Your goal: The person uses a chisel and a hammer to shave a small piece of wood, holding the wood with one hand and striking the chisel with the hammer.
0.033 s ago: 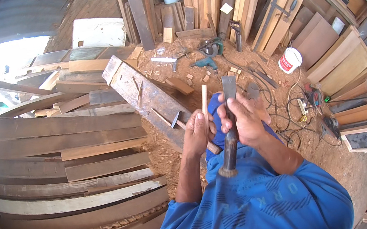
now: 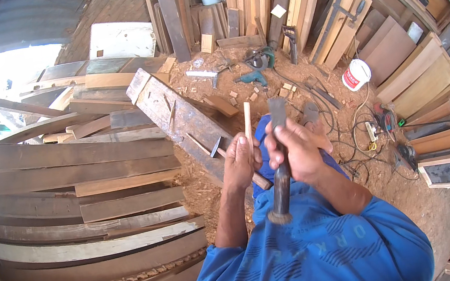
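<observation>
My left hand (image 2: 240, 160) is closed around a slim pale wooden stick (image 2: 248, 119), held nearly upright. Beside it, my right hand (image 2: 301, 150) grips a wide chisel; the chisel (image 2: 281, 190) has its flat metal blade pointing up and away and its dark round handle hanging towards my blue shirt. Stick and chisel are a short gap apart. A hammer (image 2: 217, 146) rests on the worn wooden bench (image 2: 162, 114) just beyond my left hand, its handle running partly behind that hand.
A green-blue power drill (image 2: 252, 78) and a circular saw (image 2: 259, 58) lie on the shavings-covered floor, with cords trailing to the right. A white bucket (image 2: 355, 74) stands at right. Stacked boards (image 2: 70, 174) fill the left side; planks (image 2: 252, 0) lean at the back.
The chisel has tilted slightly, its blade tip shifting a little left and nearer. My left hand and the stick have barely moved.
</observation>
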{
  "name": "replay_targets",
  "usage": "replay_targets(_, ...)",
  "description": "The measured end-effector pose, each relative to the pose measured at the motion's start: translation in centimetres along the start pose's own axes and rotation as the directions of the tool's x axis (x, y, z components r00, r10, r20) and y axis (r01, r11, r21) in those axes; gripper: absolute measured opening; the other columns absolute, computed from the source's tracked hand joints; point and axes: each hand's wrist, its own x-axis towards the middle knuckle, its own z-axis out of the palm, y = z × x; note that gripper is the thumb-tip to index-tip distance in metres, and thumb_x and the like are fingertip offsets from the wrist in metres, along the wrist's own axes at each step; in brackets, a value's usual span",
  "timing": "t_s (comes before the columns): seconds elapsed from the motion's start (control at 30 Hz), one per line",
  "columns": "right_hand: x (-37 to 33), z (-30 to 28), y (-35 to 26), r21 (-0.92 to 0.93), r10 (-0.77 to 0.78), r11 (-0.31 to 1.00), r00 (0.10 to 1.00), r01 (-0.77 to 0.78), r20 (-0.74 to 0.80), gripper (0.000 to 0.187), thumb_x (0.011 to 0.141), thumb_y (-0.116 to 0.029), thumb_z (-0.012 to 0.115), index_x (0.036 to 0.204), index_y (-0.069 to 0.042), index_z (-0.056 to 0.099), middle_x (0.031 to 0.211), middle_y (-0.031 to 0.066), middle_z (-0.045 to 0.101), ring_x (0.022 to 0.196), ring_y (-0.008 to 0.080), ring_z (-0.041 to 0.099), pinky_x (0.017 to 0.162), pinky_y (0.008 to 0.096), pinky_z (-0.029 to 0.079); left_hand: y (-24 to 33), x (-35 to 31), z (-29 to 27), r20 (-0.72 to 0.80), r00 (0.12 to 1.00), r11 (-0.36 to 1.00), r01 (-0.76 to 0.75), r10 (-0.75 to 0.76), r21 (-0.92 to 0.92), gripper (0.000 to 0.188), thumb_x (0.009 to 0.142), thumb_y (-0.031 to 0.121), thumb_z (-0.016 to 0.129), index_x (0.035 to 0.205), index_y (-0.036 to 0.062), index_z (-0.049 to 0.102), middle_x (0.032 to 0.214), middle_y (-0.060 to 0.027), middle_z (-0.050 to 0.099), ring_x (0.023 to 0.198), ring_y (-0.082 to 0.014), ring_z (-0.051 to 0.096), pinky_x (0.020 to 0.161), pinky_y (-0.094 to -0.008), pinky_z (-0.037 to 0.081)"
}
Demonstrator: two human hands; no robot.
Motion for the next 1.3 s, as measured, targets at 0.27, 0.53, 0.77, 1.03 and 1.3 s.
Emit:
replay_targets(0.27, -3.3, 3.4, 1.8, -0.079, 0.309, 0.951, 0.936, -0.3, 0.167, 0.018, 0.103, -0.024, 0.042, 0.1, -0.007, 0.048, 0.067, -0.0028, 0.038, 0.048, 0.0063, 0.038, 0.048, 0.028, 0.044, 3.0, -0.7, -0.6, 0.105, 0.911, 0.584, -0.341, 0.399, 0.737, 0.031, 0.104, 0.024, 0.037, 0.099, 0.0025, 0.059, 0.069, -0.0162, 0.055, 0.058, -0.0293, 0.058, 0.056, -0.0399, 0.044)
replay_targets(0.53, -4.3, 3.3, 1.4, -0.158, 0.275, 0.955, 0.947, -0.25, 0.165, 0.021, 0.103, -0.027, 0.044, 0.101, -0.007, 0.048, 0.066, -0.0028, 0.038, 0.048, 0.0051, 0.038, 0.047, 0.027, 0.043, 2.1, -3.1, 0.5, 0.043, 0.895, 0.58, -0.325, 0.445, 0.747, 0.022, 0.102, 0.017, 0.042, 0.1, 0.0042, 0.059, 0.069, -0.0154, 0.056, 0.054, -0.0348, 0.056, 0.05, -0.0403, 0.042)
replay_targets(0.77, -4.6, 2.3, 1.1, -0.166, 0.206, 0.968, 0.972, -0.186, 0.116, 0.021, 0.103, -0.028, 0.043, 0.102, -0.007, 0.048, 0.065, -0.0021, 0.039, 0.047, 0.0057, 0.038, 0.046, 0.027, 0.043, 1.0, -4.2, 1.5, -0.032, 0.924, 0.668, -0.252, 0.382, 0.7, 0.019, 0.101, 0.016, 0.044, 0.093, 0.004, 0.057, 0.07, -0.0169, 0.055, 0.055, -0.0364, 0.058, 0.048, -0.0419, 0.041)
replay_targets(1.03, -4.2, 0.2, -2.9, -0.007, 0.082, 0.997, 0.995, -0.083, -0.062, 0.016, 0.103, -0.023, 0.044, 0.1, -0.007, 0.046, 0.066, -0.0027, 0.039, 0.049, 0.0053, 0.038, 0.048, 0.0256, 0.043, -3.6, -7.2, -0.3, -0.058, 0.998, 0.929, -0.006, 0.03, 0.371, 0.039, 0.105, 0.034, 0.036, 0.089, 0.0043, 0.055, 0.068, -0.002, 0.055, 0.056, -0.0078, 0.049, 0.052, -0.026, 0.042)
replay_targets(1.3, -3.7, 2.9, 0.7, -0.031, 0.233, 0.972, 0.955, -0.232, 0.185, 0.016, 0.103, -0.022, 0.042, 0.101, -0.007, 0.047, 0.066, -0.0034, 0.04, 0.048, 0.0055, 0.04, 0.047, 0.0261, 0.044, 1.4, -0.9, 1.9, 0.138, 0.832, 0.53, -0.461, 0.537, 0.712, 0.029, 0.103, 0.025, 0.042, 0.088, 0.0031, 0.053, 0.065, -0.0122, 0.052, 0.054, -0.0279, 0.054, 0.053, -0.0358, 0.044)
